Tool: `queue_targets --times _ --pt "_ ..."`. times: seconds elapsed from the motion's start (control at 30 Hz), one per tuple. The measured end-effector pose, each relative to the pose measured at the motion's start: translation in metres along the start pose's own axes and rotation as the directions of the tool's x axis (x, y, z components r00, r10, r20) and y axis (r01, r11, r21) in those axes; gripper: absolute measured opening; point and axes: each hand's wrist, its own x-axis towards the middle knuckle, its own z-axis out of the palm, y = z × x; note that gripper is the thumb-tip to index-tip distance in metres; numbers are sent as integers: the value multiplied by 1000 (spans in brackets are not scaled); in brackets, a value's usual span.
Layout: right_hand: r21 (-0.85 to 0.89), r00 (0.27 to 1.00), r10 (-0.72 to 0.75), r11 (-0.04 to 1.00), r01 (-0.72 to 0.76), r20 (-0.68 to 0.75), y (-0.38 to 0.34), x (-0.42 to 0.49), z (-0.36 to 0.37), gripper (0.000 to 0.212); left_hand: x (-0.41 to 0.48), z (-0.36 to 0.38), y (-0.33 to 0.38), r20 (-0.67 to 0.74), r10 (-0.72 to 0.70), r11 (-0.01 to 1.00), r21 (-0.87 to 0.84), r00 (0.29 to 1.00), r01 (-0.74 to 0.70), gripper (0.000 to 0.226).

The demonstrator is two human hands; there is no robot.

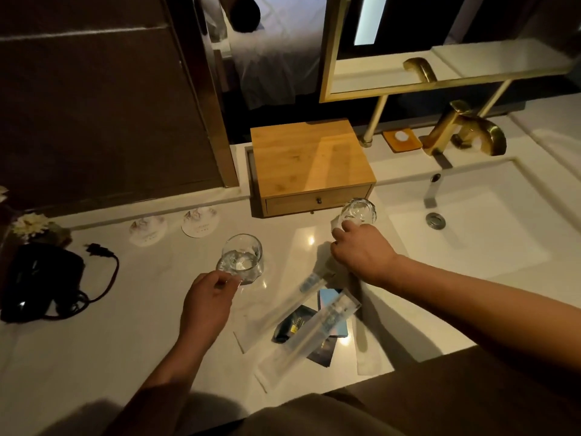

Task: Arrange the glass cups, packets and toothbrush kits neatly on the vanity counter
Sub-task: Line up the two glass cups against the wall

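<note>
worktop: white glossy stone worktop point(132, 328) with a sunken white rectangular basin point(490, 228) at its right end.
box: pale bamboo drawer box point(309, 162) at the back edge, just left of the basin, with a small dark knob on its front.
tap: brushed gold tap point(465, 130) at the back edge behind the basin; an orange soap dish point(402, 139) lies just left of it.
dryer: black hair dryer with coiled cord point(41, 281) near the left edge.
kits: two long clear-wrapped toothbrush kits point(314, 335) lie slanted near the front edge, side by side and crossing over the packets.
packets: small dark and pale blue flat packets point(330, 298) in a loose overlapping pile under the kits, between the two forearms.
left cup: clear rounded glass cup point(240, 258) upright at mid worktop, in front of two round white paper coasters point(147, 229) near the back edge.
right cup: second clear glass cup point(360, 210), touching the box's front right corner by the basin rim; upright or tilted cannot be told.
left hand: left hand point(207, 302) pinches the near rim of the left cup with thumb and fingertips.
right hand: right hand point(361, 251) reaches palm down to the right cup, fingertips curled at its near side; whether they grip it cannot be told.
</note>
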Motion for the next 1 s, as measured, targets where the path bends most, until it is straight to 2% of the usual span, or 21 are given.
queue_targets --times 0.17,0.3,0.4,0.57,0.67,0.73,0.77,0.83,0.9,0.93,1.0 --pt "-104 987 48 994 -32 152 -3 9 -15 23 3 -2 -1 64 23 999 -37 998 -21 28" --pt "-79 973 76 995 -60 220 1 9 -13 20 5 -6 -1 81 37 998 -58 996 -33 28" --pt "17 988 100 995 -103 120 10 3 -10 15 8 -9 -1 90 0 996 -83 996 7 29" --pt "39 967 239 971 -236 -86 32 -13 -10 10 10 -19 0 106 -15 986 -162 994 32 25" --pt "291 886 401 898 -330 -233 28 -19 -20 4 10 -28 1 77 -41 977 -203 996 56 21" --pt "573 806 549 743 -347 -223 17 -18 -30 3 10 -36 1 54 -62 970 -234 997 73 16" --pt "712 764 624 611 -345 -165 10 -17 -34 6 10 -41 0 47 -65 964 -254 997 75 14" --pt "928 722 691 242 -282 39 -7 -13 -41 11 9 -50 -3 27 -64 959 -274 998 69 13" --pt "979 722 663 -105 -176 201 -27 -5 -42 13 6 -58 -6 9 -66 958 -279 998 65 12" --pt "966 727 640 -217 -140 249 -38 0 -41 13 5 -62 -9 -1 -71 956 -284 997 68 12" --pt "930 745 595 -356 -94 303 -59 9 -41 15 2 -69 -14 -29 -92 956 -283 995 80 14"
